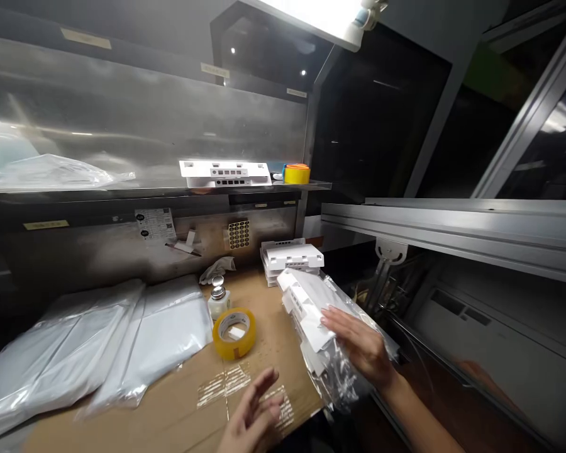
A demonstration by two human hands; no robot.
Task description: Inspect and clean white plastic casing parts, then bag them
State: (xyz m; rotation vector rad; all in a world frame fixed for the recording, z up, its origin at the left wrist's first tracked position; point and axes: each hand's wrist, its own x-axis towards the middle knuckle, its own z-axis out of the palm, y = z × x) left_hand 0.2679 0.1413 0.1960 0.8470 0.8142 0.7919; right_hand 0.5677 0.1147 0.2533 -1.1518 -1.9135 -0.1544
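Observation:
My right hand [358, 345] lies with its fingers stretched out over the near end of a stack of white plastic housings [304, 305], touching the top one. Clear plastic bags [342, 380] are bunched around and under that stack at the right edge of the cardboard [183, 412]. Low in the middle, my left hand [255, 412] is held over the cardboard with its fingers curved and apart, nothing in it. A roll of yellow packing tape [234, 333] lies flat beyond the left hand.
Behind the tape stands a small bottle with a metal top [218, 296]. More white housings [292, 257] are stacked at the back. Bagged flat packs [170, 321] cover the left side. Above runs a metal shelf [155, 190]; a metal rail [443, 229] juts in at right.

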